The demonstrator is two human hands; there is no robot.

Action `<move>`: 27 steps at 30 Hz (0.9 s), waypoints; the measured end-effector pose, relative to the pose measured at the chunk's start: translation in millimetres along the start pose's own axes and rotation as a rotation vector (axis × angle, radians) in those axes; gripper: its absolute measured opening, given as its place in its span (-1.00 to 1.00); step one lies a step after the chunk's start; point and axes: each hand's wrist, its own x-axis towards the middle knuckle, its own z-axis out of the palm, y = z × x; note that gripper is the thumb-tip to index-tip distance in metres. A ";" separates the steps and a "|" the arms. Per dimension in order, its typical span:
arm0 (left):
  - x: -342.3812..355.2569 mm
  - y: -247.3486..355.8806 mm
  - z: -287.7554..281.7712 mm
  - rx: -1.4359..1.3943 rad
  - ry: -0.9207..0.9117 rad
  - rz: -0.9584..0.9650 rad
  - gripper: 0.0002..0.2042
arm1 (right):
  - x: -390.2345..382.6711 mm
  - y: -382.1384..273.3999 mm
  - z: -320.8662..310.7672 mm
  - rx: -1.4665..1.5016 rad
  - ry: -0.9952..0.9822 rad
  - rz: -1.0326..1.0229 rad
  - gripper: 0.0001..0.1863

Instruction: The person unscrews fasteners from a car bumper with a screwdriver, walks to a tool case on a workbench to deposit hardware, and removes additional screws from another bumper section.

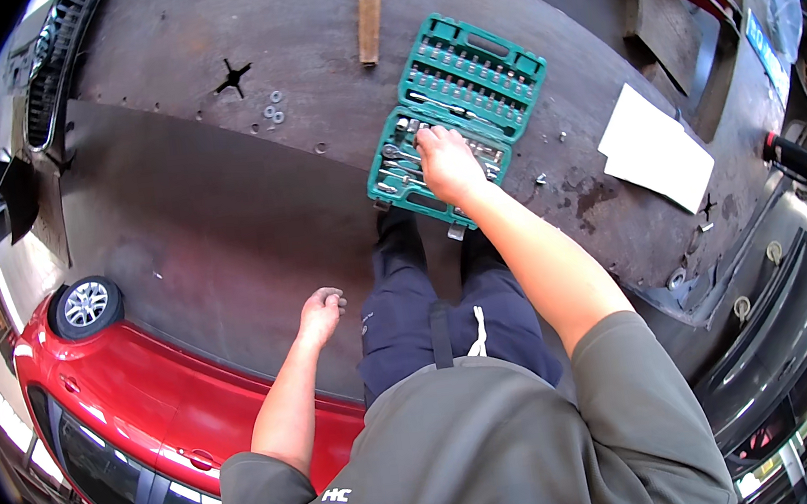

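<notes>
A green socket set case [459, 116] lies unfolded on the dark metal table in front of me. Rows of small sockets [462, 75] fill its far half, and a ratchet [393, 152] with other chrome pieces sits in the near half. My right hand [449, 160] reaches over that near half, its bent fingers down at the sockets and fittings. What lies under the fingertips is hidden. Away from the table, my left hand [323, 314] hangs low at my left side with the fingers curled in. Whether anything is inside it cannot be seen.
Left of the case lie a wooden block [370, 22] and several washers [275, 109]. White sheets of paper [655, 149] and loose small metal parts [542, 179] are on the right. A red car [170, 402] stands behind me on the left, a dark car [773, 307] at right.
</notes>
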 end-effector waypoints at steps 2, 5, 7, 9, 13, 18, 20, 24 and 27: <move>-9.3 3.7 -10.2 -0.055 0.024 0.029 -0.70 | 20.4 -11.5 25.9 -0.081 -0.014 -0.001 -0.76; -44.4 -14.9 -43.3 -0.169 0.073 0.114 -0.72 | 22.1 -39.7 58.0 -0.138 -0.030 -0.050 -0.72; -40.1 -35.6 -39.7 -0.197 0.082 0.153 -0.73 | 7.1 -3.9 77.9 -0.186 0.116 -0.060 -0.57; -44.2 -64.8 -43.9 -0.256 0.139 0.145 -0.73 | -9.1 24.0 76.0 -0.286 0.094 -0.027 -0.47; -95.9 -172.5 -32.3 -0.471 0.379 -0.012 -0.73 | -42.2 -0.1 71.9 -0.382 -0.142 -0.087 -0.47; -158.7 -301.9 -35.4 -0.244 0.413 -0.262 -0.69 | -16.5 -39.9 79.4 -0.486 -0.364 0.186 -0.40; -178.2 -339.8 -43.3 -0.262 0.464 -0.365 -0.68 | 6.9 -61.5 80.2 -0.590 -0.535 0.341 -0.37; -186.6 -340.1 -117.0 -0.428 0.416 -0.516 -0.71 | 59.3 -56.5 83.1 -0.864 -0.620 0.302 -0.54; -177.6 -333.7 -172.9 -0.598 0.549 -0.505 -0.74 | 92.8 -123.2 106.1 -0.906 -0.874 -0.126 -0.61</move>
